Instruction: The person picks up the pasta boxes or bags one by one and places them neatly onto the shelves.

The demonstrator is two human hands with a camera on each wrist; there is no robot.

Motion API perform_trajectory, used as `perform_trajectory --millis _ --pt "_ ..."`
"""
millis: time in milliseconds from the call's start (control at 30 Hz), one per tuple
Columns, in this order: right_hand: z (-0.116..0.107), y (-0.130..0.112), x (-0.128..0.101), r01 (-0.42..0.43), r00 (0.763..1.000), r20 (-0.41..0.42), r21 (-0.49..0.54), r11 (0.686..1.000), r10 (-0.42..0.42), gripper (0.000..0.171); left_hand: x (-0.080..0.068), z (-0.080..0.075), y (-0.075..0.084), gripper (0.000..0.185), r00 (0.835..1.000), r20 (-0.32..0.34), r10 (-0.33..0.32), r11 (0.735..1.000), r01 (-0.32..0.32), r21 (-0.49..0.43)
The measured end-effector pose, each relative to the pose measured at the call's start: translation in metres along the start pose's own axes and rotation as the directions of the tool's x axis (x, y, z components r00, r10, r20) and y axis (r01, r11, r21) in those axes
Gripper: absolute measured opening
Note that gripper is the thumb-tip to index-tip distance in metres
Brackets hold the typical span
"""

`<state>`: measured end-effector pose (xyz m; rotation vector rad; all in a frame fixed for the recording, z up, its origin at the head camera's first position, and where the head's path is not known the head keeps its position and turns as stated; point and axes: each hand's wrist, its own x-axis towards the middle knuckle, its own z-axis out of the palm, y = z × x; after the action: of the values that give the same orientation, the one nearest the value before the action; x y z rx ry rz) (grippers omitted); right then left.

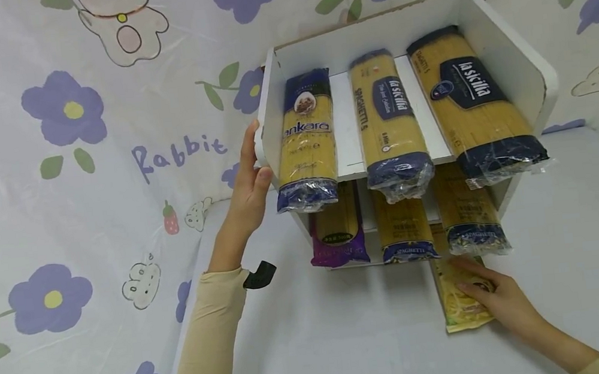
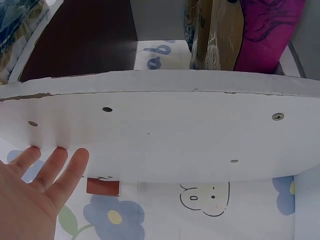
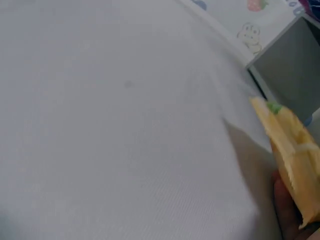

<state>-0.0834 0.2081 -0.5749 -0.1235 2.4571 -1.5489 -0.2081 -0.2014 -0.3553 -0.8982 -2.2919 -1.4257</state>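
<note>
My left hand (image 1: 247, 201) rests on the left side panel of a white shelf unit (image 1: 497, 50). In the left wrist view, its straight fingers touch the outer face of that panel (image 2: 175, 132). Low on the right, my right hand (image 1: 508, 302) holds a yellow packet (image 1: 454, 301), thumb on top, its far end hidden under the shelf. The right wrist view catches the near end of this packet (image 3: 295, 155), tilted above the white surface, with fingers beneath it. Directly above the packet, a spaghetti pack (image 1: 470, 213) juts from the lower shelf.
The upper shelf bears an Ankara pack (image 1: 306, 144) and two La Sicilia spaghetti packs (image 1: 389, 106), (image 1: 477, 97). Below them lie a purple-ended pack (image 1: 338, 237) and a blue-ended spaghetti pack (image 1: 405, 231). Their ends overhang the shelf fronts. A flower-printed cloth (image 1: 120, 240) hangs behind.
</note>
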Motion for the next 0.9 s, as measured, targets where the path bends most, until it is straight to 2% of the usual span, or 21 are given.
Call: perform_trajectory --millis 100,267,333,400,467,533,633,733,800,900 --pt "-0.001 0.0 -0.001 0.052 0.999 0.019 -0.086 0.995 -0.05 0.056 -0.001 -0.001 0.0 0.088 1.0 -0.004 0.003 1.0 -0.003 0.008" --pt "-0.008 0.0 -0.005 0.055 0.997 0.058 -0.267 0.962 -0.041 0.067 -0.001 -0.001 0.0 0.086 1.0 -0.006 0.01 1.0 -0.01 0.024" --pt "-0.014 0.001 -0.008 0.063 0.995 0.099 -0.388 0.92 -0.026 0.079 -0.001 -0.001 0.0 0.086 1.0 -0.004 0.009 1.0 -0.008 0.026" --pt "-0.018 0.002 -0.011 0.084 0.99 0.141 -0.507 0.858 -0.014 0.092 -0.001 -0.001 0.0 0.086 1.0 -0.003 0.009 1.0 -0.009 0.02" --pt "-0.02 0.003 -0.014 0.11 0.986 0.169 -0.593 0.798 -0.01 0.101 -0.001 -0.002 0.001 0.086 1.0 -0.008 0.013 1.0 -0.013 0.02" --pt "-0.018 0.004 -0.017 0.115 0.987 0.163 -0.638 0.761 -0.013 0.102 -0.001 -0.002 0.001 0.085 1.0 -0.011 0.022 1.0 -0.022 0.015" --pt "-0.012 0.006 -0.02 0.103 0.994 0.098 -0.66 0.744 -0.05 0.094 0.0 -0.003 0.0 0.084 0.999 -0.01 0.03 0.999 -0.03 0.015" --pt "-0.008 0.007 -0.021 0.095 0.995 0.034 -0.663 0.742 -0.096 0.087 0.0 -0.002 -0.001 0.084 1.0 -0.003 0.029 1.0 -0.029 0.01" --pt "-0.008 0.007 -0.02 0.091 0.993 0.01 -0.667 0.74 -0.114 0.085 0.0 -0.001 -0.001 0.085 1.0 -0.005 0.027 1.0 -0.027 0.011" --pt "-0.011 0.0 -0.018 0.073 0.995 0.0 -0.668 0.741 -0.098 0.084 0.0 0.0 -0.001 0.087 1.0 -0.005 0.02 1.0 -0.02 0.019"
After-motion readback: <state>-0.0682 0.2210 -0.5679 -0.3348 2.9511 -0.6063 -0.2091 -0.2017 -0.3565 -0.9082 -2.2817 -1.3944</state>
